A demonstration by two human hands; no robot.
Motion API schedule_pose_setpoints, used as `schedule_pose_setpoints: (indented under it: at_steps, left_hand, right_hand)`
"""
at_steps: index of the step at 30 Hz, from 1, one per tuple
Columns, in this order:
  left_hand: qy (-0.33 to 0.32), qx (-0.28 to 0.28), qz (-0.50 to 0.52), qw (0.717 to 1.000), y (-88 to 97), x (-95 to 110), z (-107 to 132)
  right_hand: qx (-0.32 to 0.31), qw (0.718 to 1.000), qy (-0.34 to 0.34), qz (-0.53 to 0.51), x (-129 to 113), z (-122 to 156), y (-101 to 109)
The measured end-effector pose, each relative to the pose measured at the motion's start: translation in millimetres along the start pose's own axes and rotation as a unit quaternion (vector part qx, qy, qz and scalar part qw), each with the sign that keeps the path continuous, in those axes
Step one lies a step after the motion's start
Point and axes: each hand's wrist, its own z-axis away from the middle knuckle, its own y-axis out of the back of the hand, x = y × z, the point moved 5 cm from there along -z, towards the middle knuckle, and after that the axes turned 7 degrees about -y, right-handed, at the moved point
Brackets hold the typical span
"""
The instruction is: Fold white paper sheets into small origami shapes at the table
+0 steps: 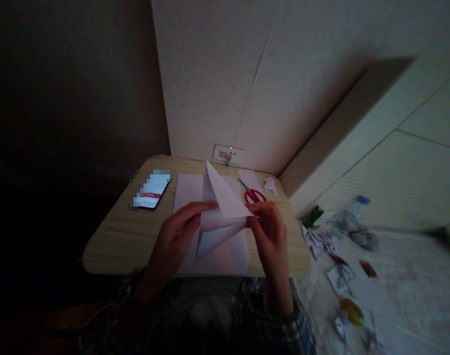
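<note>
Clearly, I see the left hand (176,231) and right hand (271,231) each pinching the folded paper (223,207) above the table (128,236); I judge uneven pull could skew its crease.

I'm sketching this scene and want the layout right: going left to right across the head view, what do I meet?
phone → left hand → folded paper → right hand → plastic bottle. Both hands pinch the folded paper above the table. The scissors overlap the right hand, so they are left out.

The paper (225,202) is white, the scissors (254,195) red-handled, the table (117,241) pale wood-grain, the sleeves (298,330) plaid.
</note>
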Motion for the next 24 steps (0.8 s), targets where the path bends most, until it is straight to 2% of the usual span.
schedule_pose_setpoints:
  at_steps: [8,14,20,24]
  left_hand:
    - [-0.051,-0.007,-0.024,0.998,-4.3,3.9,1.0]
    - [-0.046,-0.021,-0.025,0.998,-8.5,0.3,2.7]
    - [0.0,0.023,0.019,1.0,-3.9,-9.5,3.3]
    - [0.031,0.038,0.015,0.999,-0.2,-12.0,0.7]
  right_hand:
    - [0.008,0.997,-0.079,0.026,9.8,1.0,-9.4]
    - [-0.007,0.993,-0.112,0.03,14.4,1.8,-14.2]
    - [-0.042,0.995,-0.085,0.014,11.8,0.5,-10.5]
    - [-0.022,0.998,-0.058,-0.008,6.5,0.8,-5.7]
